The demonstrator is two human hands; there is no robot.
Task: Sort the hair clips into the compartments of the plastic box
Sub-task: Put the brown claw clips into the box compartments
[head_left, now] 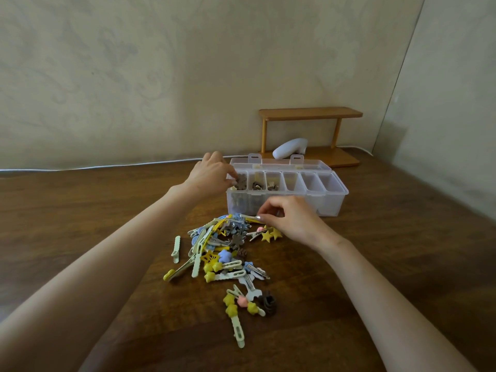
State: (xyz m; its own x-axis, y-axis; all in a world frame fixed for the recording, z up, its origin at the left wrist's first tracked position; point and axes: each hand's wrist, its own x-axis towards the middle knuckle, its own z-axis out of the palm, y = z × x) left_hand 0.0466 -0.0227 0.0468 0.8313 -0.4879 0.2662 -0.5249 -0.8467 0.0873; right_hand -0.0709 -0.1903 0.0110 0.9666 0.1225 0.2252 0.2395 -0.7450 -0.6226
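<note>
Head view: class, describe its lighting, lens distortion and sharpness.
Head view: soft, even light with faint shadows under the clips; the wide lens tilts the wall corner and stretches the near forearms; the box is fairly sharp, with no strong glare.

Soft, flat light, rather dim, no hard glare anywhere. Pale sheen on the far left of the wooden table (80,189), duller brown up close. Only faint, blurry shadows under the pile of hair clips (222,253) and the right hand (292,224). Greyer shade low on the side wall (442,130). Heavy wide-angle bending: bowed table edge, slanted wall corner, stretched forearms at the bottom. Crisp centre, softer edges.
</note>
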